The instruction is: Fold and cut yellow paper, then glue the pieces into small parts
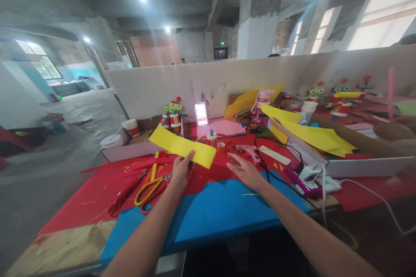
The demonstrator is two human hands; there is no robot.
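Paper strip (170,139), long and yellow, slants above the red-and-blue tabletop (208,214), its lower edge pinched by the left hand (182,171), whose far fingers seem mostly hidden behind it. The right hand (246,171) reaches inward near the pink glue gun (251,153), fingers loosely parted, holding nothing; both arms (146,229) are cut off below.

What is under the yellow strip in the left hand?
Red sheeting shows below the yellow strip, and the left hand grips its lower edge; whatever the strip itself covers cannot be seen.
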